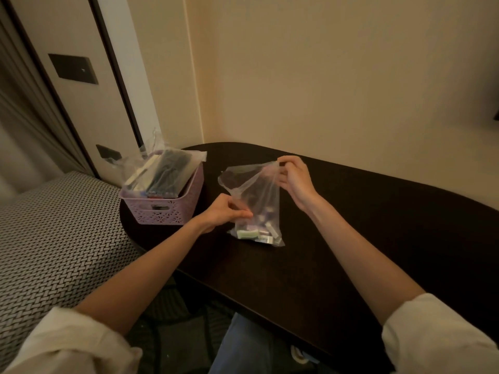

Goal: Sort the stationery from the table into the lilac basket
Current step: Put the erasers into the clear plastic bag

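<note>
— Two pale sleeves [437,336] closest to us, pushed up off bare forearms. What's she got over the dark bench [378,225]?

— See-through plastic bag [259,201], hanging upright, long axis running top to bottom. Its mouth points up toward the wall, its bottom edge rests on the bench.

— And her grip?

— Right hand [295,182] pinches the bag's top edge, fingers curled on the plastic. Left hand [224,213] pinches the bag's left side, about halfway down.

— Anything inside?

— Small stationery pieces [256,234] bunched at the bottom; one looks pale green, others whitish. Too blurred to name them.

— Where's the lilac basket [167,209]?

— Left of the bag, near the bench's rounded end, apart from her hands. Another clear bag [162,168] of dark items lies tilted across its top, sticking out over the rim. Beside the bench is a woven-pattern bed [54,238].
</note>
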The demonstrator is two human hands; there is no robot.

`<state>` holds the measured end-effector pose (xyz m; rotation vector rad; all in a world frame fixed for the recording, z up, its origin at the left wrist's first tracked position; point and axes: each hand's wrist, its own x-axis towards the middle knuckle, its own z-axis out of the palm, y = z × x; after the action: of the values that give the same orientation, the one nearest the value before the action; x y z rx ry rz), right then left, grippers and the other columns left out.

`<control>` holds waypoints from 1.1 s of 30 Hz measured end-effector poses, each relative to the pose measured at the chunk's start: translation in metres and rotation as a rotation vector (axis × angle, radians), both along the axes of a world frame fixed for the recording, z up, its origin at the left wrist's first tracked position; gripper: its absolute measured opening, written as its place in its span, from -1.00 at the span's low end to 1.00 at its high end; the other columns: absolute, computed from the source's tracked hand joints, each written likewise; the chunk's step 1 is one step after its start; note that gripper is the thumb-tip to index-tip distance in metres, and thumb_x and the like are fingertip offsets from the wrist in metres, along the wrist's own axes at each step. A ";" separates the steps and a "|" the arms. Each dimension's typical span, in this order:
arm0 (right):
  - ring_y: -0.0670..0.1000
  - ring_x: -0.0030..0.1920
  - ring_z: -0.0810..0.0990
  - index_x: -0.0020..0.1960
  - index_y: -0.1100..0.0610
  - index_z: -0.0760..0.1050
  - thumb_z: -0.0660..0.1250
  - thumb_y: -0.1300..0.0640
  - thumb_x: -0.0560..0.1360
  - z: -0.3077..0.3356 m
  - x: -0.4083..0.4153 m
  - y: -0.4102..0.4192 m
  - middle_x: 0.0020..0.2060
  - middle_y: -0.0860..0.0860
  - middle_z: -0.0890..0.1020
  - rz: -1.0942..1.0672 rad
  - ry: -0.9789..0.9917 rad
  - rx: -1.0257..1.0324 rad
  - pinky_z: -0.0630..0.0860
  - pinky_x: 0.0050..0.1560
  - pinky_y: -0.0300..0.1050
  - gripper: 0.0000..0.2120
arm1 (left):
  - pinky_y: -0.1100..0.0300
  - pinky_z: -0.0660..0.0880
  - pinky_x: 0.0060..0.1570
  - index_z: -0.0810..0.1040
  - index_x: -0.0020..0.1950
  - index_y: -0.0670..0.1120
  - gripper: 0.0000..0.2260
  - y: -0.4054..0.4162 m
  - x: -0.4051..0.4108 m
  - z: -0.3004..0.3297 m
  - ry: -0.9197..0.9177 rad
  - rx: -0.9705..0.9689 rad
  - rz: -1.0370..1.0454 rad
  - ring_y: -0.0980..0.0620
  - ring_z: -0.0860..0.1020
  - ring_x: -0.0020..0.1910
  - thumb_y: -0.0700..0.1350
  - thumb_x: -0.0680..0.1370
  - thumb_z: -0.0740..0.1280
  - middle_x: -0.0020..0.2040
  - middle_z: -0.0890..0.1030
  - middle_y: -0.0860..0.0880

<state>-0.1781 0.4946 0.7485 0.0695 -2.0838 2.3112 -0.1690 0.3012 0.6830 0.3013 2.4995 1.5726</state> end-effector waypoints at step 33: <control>0.07 -0.04 0.70 0.13 0.34 0.57 0.29 0.23 0.56 -0.026 0.019 0.026 -0.07 0.19 0.69 0.178 0.189 0.098 0.58 -0.07 -0.25 -0.77 | 0.06 0.60 0.07 0.57 0.15 -0.26 -0.80 -0.006 0.004 0.043 0.038 0.557 0.056 -0.14 0.64 0.06 -0.20 0.58 0.28 0.06 0.66 -0.22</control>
<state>-0.1589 0.5206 0.7227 0.4754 -2.1716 2.1904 -0.1654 0.2955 0.7265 0.3337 2.0575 2.2833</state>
